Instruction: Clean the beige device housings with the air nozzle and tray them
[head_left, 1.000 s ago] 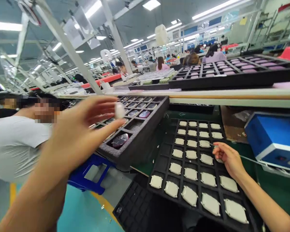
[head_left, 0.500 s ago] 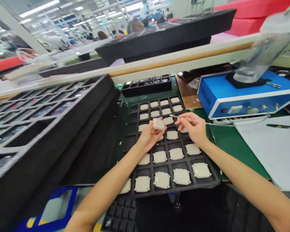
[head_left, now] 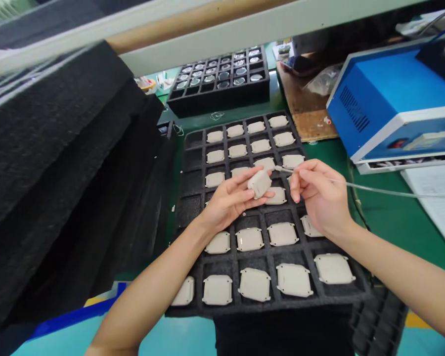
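Note:
My left hand is closed on a small cream square part, held above a black foam tray. The tray's pockets hold several matching cream parts. My right hand pinches a thin metal-tipped tool that points at the held part. A thin clear tube runs from that hand off to the right. Both hands hover over the tray's middle rows.
A stack of black foam trays fills the left side. A smaller black tray of dark round parts lies at the back. A blue box machine stands at the right on the green mat, with white paper beside it.
My left hand swung from far left, carrying the cream part, down over the tray beside my right hand. The view dropped from the hall to the bench.

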